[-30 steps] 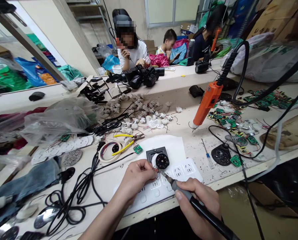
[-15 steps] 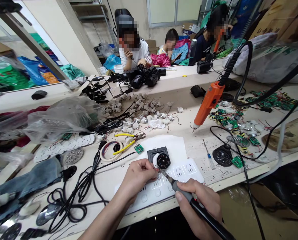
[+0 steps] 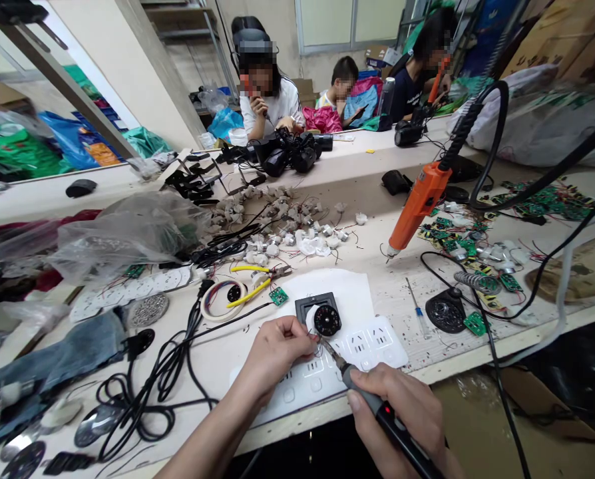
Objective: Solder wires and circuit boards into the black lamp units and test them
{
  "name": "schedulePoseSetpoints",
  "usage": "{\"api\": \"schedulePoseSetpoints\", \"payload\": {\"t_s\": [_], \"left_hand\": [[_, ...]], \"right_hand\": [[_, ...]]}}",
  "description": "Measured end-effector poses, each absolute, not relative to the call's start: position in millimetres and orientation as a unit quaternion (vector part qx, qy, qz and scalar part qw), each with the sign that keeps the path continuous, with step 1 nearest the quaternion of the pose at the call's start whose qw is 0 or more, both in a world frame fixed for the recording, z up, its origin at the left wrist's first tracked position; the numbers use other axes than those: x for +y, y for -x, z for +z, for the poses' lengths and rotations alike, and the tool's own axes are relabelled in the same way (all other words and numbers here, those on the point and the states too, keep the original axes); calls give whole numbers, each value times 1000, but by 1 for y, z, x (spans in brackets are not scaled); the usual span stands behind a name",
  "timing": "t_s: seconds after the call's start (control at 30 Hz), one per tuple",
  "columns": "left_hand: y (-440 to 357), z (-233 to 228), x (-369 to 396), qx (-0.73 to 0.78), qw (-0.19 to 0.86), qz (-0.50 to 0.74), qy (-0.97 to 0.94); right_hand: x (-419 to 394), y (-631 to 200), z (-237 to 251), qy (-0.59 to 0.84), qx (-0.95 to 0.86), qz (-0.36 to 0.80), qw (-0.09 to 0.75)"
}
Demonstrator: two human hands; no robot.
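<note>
At the near edge of the bench the right hand (image 3: 407, 412) is closed round a soldering iron (image 3: 372, 399), whose long axis runs up and left from the palm so the tip meets the pinched fingertips of the left hand (image 3: 277, 352), which is the nearer of the two to the round black part (image 3: 326, 320). That part sits just beyond the tip, on a black square frame (image 3: 310, 306) over a white power strip (image 3: 367, 342) near the front edge. What the left hand pinches is too small to make out, and the iron's tail is cut off at the bottom.
</note>
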State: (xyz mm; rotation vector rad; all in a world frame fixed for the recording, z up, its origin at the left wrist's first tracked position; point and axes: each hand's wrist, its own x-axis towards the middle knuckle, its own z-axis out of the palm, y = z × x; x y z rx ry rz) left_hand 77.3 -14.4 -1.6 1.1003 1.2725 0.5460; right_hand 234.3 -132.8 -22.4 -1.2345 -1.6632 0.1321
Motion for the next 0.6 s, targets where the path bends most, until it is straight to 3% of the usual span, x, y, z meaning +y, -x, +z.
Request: {"api": "schedulePoseSetpoints", "payload": {"t_s": [0.37,0.6], "left_hand": [[-78,-2,-15,552,638,250,-475],[-77,-2,-14,549,647,245,-469]], "right_hand": [[-131,-233,-21,510,-685,52,518],[-126,-223,-31,516,-641,22,568]]}}
